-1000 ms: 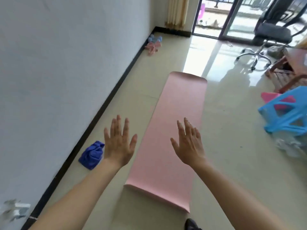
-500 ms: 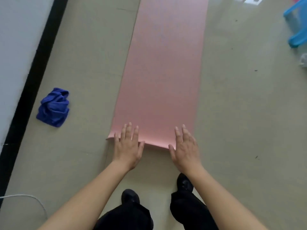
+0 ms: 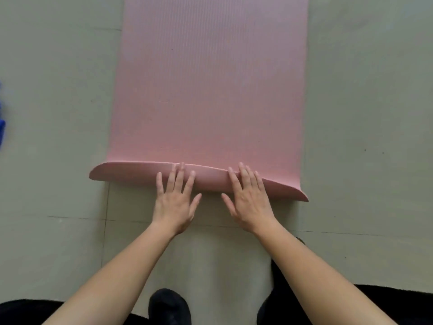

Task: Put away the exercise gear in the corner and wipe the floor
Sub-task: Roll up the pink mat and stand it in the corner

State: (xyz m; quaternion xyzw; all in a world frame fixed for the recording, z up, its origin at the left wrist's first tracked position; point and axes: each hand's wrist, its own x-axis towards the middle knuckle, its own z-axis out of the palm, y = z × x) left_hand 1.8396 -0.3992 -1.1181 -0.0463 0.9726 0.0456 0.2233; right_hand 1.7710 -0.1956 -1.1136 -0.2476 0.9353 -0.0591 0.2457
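Nearest the camera, a dark shoe (image 3: 168, 306) and dark trouser legs show the person crouched over the tiled floor (image 3: 365, 109), both bare forearms reaching forward. The left hand (image 3: 174, 204) and the right hand (image 3: 249, 204) lie side by side, a little apart, palms down, fingers straight and slightly spread; neither curls round anything. Their fingertips press on the near edge of the pink exercise mat (image 3: 210, 90), which is lifted and turned over toward the far end in a shallow fold, seemingly the first turn of a roll. Beyond the fold the mat lies flat on the floor and runs out of the top of the view. At the far left edge a sliver of a blue cloth (image 3: 1, 127) shows on the floor, well apart from the mat.

The task looks barely begun. The mat is almost wholly unrolled and sits in the open, not in any corner, and the cloth lies untouched, so no wiping has started. Judging from this, rolling the mat, carrying it off and wiping the floor all remain.

Half a second earlier the near edge lay flat with both hands resting at it — now it is raised and curled over under the fingers. The view has also come closer and lower, so the cloth has slid nearly out of sight.
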